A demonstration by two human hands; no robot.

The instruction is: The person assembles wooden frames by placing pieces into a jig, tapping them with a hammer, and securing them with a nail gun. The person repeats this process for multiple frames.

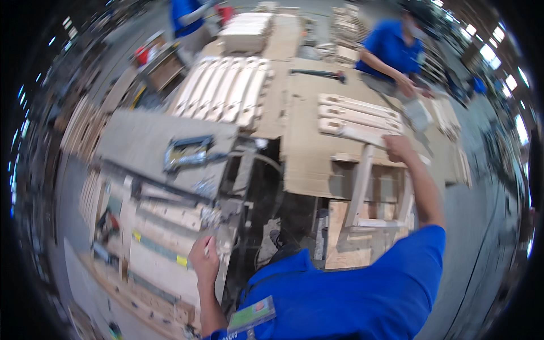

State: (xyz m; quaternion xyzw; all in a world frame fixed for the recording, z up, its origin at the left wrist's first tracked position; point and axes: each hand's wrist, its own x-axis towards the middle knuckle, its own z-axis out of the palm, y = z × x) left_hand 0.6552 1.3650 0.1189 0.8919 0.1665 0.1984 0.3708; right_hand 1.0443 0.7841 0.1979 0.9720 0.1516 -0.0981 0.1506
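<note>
My right hand [398, 148] is closed around the upper end of a pale wooden frame [362, 184]. The frame is made of narrow bars joined into an open rectangle and stands tilted at the near edge of the cardboard-covered table. Beyond it lie several pale wooden slats [340, 113] with rounded ends, side by side. My left hand [205, 258] is curled closed above the left workbench; whatever its fingers hold is too small to make out. Close by is a clear plastic bag of small shiny parts [211, 217].
A staple gun [190, 153] rests on the grey board to the left. Cardboard [306, 164] covers the middle table, where a hammer [320, 72] and rows of joined slats [226, 85] lie. A co-worker in blue [391, 48] handles parts at the far right; another stands far left.
</note>
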